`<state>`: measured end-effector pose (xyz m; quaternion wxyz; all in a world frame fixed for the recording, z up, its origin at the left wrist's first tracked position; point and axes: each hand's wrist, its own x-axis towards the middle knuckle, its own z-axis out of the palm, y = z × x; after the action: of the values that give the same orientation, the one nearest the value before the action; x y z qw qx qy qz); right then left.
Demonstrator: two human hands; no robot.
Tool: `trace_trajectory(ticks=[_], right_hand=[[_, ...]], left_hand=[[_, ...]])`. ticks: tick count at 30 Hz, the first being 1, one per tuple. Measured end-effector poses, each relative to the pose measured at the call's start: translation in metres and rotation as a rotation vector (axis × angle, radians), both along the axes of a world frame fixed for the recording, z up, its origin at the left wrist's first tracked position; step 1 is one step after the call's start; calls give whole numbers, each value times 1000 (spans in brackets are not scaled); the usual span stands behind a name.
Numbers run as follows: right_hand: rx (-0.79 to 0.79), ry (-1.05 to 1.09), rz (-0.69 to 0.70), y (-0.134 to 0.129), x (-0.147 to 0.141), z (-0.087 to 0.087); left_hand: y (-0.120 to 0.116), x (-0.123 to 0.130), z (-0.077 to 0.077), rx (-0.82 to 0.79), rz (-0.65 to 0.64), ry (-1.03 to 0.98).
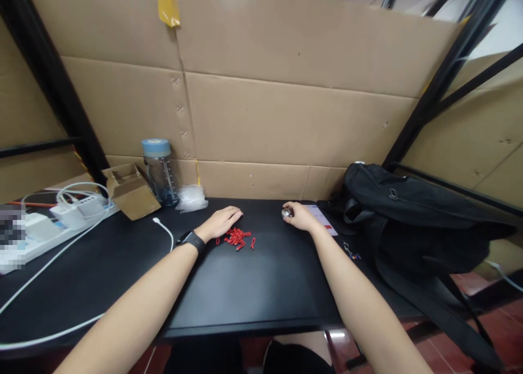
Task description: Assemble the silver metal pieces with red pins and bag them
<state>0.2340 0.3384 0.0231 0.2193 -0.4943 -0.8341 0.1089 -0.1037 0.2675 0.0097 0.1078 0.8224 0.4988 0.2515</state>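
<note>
On the black table (245, 298) lies a loose pile of small red cord loops (236, 237), with one loop a little apart to its right. My left hand (220, 223) rests flat just behind and left of the pile, fingers stretched toward the right, nothing seen in it. A dark watch is on that wrist. Further right, my right hand (297, 216) has its fingers curled round a small shiny round metal object (287, 212), partly covered by the fingers. A phone with a lit screen (321, 219) lies beside and partly behind my right hand.
A black bag (408, 200) fills the right side, with a small keychain (350, 251) near it. At the back left stand a blue-lidded bottle (159, 172), an open cardboard box (131, 194) and clear plastic (192, 198). White cables and a power strip (41, 238) lie far left.
</note>
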Motion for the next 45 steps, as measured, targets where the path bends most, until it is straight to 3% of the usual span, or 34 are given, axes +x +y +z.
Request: trace_trajectory(ticks=[2, 4, 8, 15, 27, 34, 38, 41, 45], right_hand=[[93, -21, -5, -8, -10, 2], [141, 23, 85, -19, -24, 5], [100, 45, 291, -39, -55, 2], [-130, -159, 280, -46, -64, -5], [-186, -203, 294, -62, -62, 17], [-182, -209, 288, -63, -62, 19], [-176, -224, 298, -63, -63, 17], [-162, -233, 307, -60, -63, 14], [-75, -228, 325, -60, -64, 13]], left_hand=[[4, -3, -4, 17, 34, 25], [8, -8, -9, 46, 126, 83], [15, -18, -17, -4, 216, 168], [11, -15, -15, -74, 206, 235], [8, -10, -15, -65, 238, 271], [8, -10, -17, -50, 229, 255], [5, -8, -8, -10, 180, 195], [-5, 1, 8, 79, 52, 97], [-27, 23, 31, 124, -140, 158]])
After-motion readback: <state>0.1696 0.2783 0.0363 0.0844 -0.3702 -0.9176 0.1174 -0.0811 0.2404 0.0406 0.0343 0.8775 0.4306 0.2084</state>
